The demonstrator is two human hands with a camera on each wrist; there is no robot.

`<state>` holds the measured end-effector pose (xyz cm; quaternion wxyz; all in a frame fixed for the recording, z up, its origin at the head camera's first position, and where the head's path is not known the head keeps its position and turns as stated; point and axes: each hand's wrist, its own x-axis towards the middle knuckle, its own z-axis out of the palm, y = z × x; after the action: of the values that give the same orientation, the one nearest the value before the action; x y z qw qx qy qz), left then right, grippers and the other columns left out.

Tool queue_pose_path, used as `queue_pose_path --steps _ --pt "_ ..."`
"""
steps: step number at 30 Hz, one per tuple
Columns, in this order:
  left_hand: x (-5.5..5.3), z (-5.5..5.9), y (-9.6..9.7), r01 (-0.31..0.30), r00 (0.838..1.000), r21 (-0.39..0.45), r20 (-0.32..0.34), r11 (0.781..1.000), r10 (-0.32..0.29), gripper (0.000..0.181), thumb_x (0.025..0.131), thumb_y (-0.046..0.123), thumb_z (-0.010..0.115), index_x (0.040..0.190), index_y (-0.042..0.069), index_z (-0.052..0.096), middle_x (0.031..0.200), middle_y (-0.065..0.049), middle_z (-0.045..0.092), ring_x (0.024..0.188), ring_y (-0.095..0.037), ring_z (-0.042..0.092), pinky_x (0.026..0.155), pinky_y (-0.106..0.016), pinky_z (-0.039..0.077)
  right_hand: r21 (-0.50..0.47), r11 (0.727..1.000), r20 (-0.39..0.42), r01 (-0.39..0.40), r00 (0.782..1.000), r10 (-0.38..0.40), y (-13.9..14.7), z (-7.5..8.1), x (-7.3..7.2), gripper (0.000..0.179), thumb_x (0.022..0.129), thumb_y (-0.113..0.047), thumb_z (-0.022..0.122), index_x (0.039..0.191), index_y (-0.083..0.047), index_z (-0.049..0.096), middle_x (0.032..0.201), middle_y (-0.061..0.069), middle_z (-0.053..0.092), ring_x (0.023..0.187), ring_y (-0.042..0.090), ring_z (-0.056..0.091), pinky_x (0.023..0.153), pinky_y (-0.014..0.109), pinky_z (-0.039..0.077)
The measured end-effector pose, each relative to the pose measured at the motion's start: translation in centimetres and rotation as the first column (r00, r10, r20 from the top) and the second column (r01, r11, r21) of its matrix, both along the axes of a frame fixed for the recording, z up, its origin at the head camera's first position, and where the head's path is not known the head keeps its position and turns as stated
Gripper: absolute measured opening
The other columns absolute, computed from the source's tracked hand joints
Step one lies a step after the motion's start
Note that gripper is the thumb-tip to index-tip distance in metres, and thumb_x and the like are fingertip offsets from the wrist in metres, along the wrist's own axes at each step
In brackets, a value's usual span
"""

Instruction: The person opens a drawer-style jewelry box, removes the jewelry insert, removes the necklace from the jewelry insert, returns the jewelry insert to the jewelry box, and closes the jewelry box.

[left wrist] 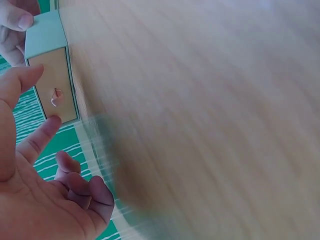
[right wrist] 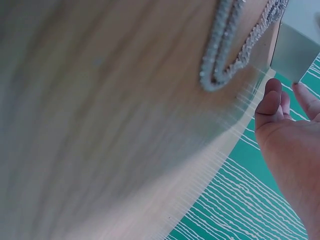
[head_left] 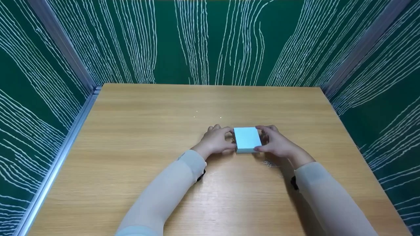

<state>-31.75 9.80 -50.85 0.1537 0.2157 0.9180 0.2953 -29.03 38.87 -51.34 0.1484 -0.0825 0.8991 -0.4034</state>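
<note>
A small light-blue drawer box [head_left: 247,139] sits on the wooden table between both hands. In the left wrist view its tan drawer front [left wrist: 52,80] shows, flush in the sleeve, with a small pull at its middle. My right hand [head_left: 277,143] grips the box from the right, thumb on the near edge and forefinger on the far edge. The left hand [head_left: 216,140] touches the drawer front with spread thumb and forefinger, its other fingers loosely bent. Close to the right hand a sparkling silver chain [right wrist: 215,75] lies looped on the table.
Several tiny bright specks [head_left: 220,117] dot the wooden table [head_left: 141,131] beyond the hands. Green panels with white wavy lines [head_left: 197,42] stand behind and at both sides. A metal rail [head_left: 62,144] runs along the left edge.
</note>
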Motion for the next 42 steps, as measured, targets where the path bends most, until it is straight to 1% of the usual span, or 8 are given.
queue_pose_path --steps 8,15,18,22,28,31,36,42 --pt "0.0 0.3 -1.1 -0.010 1.000 -0.044 -0.021 0.999 0.009 0.066 0.102 0.055 0.081 0.160 0.030 0.062 0.151 -0.009 0.059 0.137 -0.032 0.049 0.121 -0.051 0.046 -0.012 1.000 -0.010 0.000 1.000 0.000 -0.3 -0.1 0.1 0.104 0.095 -0.020 0.090 0.177 -0.002 0.029 0.163 0.031 0.029 0.136 0.042 0.047 0.119 0.059 0.043" --pt "0.1 1.4 -4.0 -0.068 0.994 -0.092 -0.088 0.994 0.059 0.065 0.104 0.051 0.077 0.161 0.024 0.061 0.145 -0.009 0.061 0.133 -0.031 0.051 0.116 -0.051 0.048 -0.012 1.000 -0.030 0.009 1.000 -0.009 -0.2 0.1 0.3 0.105 0.094 -0.020 0.091 0.177 -0.002 0.030 0.161 0.032 0.033 0.137 0.044 0.049 0.118 0.061 0.046" --pt "0.5 1.8 -5.4 -0.090 0.991 -0.079 -0.104 0.993 0.081 0.063 0.104 0.049 0.077 0.159 0.023 0.062 0.145 -0.009 0.061 0.132 -0.031 0.051 0.118 -0.051 0.046 -0.010 1.000 -0.034 0.003 0.999 -0.003 -0.2 0.1 0.2 0.105 0.094 -0.022 0.091 0.177 -0.003 0.030 0.162 0.032 0.034 0.139 0.045 0.050 0.118 0.060 0.046" --pt "1.4 2.2 -7.4 -0.092 0.990 -0.072 -0.111 0.993 0.083 0.057 0.106 0.046 0.075 0.156 0.022 0.065 0.146 -0.008 0.063 0.133 -0.032 0.053 0.121 -0.052 0.045 0.009 1.000 -0.046 -0.015 0.999 0.015 0.0 0.0 0.0 0.104 0.094 -0.023 0.090 0.176 -0.001 0.031 0.160 0.032 0.034 0.138 0.044 0.050 0.119 0.061 0.046" --pt "2.7 2.3 -10.0 -0.099 0.987 -0.056 -0.131 0.994 0.091 0.051 0.106 0.044 0.075 0.150 0.018 0.070 0.142 -0.010 0.066 0.126 -0.032 0.056 0.114 -0.052 0.048 0.037 0.999 -0.045 -0.017 0.999 0.019 0.0 -0.2 -0.1 0.103 0.093 -0.023 0.090 0.176 -0.002 0.032 0.157 0.030 0.038 0.140 0.043 0.049 0.125 0.065 0.042" --pt "3.0 2.5 -10.9 -0.116 0.985 -0.044 -0.135 0.992 0.109 0.050 0.105 0.043 0.076 0.148 0.018 0.071 0.140 -0.011 0.066 0.122 -0.031 0.055 0.111 -0.052 0.049 0.043 0.999 -0.046 -0.023 0.999 0.025 -0.1 -0.2 -0.1 0.103 0.094 -0.024 0.091 0.175 -0.001 0.032 0.157 0.031 0.039 0.139 0.044 0.051 0.124 0.065 0.043" --pt "3.5 2.7 -12.3 -0.135 0.981 -0.051 -0.149 0.990 0.126 0.049 0.106 0.041 0.076 0.147 0.016 0.072 0.139 -0.011 0.067 0.121 -0.032 0.056 0.110 -0.053 0.049 0.061 0.998 -0.041 -0.028 0.999 0.031 -0.2 -0.1 0.0 0.104 0.094 -0.027 0.092 0.175 -0.001 0.032 0.157 0.031 0.041 0.138 0.044 0.052 0.121 0.063 0.046" --pt "3.6 3.0 -13.8 -0.140 0.979 -0.066 -0.156 0.988 0.128 0.049 0.107 0.041 0.076 0.148 0.015 0.072 0.143 -0.011 0.066 0.126 -0.034 0.056 0.114 -0.055 0.049 0.075 0.997 -0.058 -0.028 0.998 0.032 -0.1 0.3 0.0 0.103 0.094 -0.025 0.091 0.175 0.001 0.033 0.156 0.031 0.043 0.138 0.046 0.054 0.121 0.065 0.047"
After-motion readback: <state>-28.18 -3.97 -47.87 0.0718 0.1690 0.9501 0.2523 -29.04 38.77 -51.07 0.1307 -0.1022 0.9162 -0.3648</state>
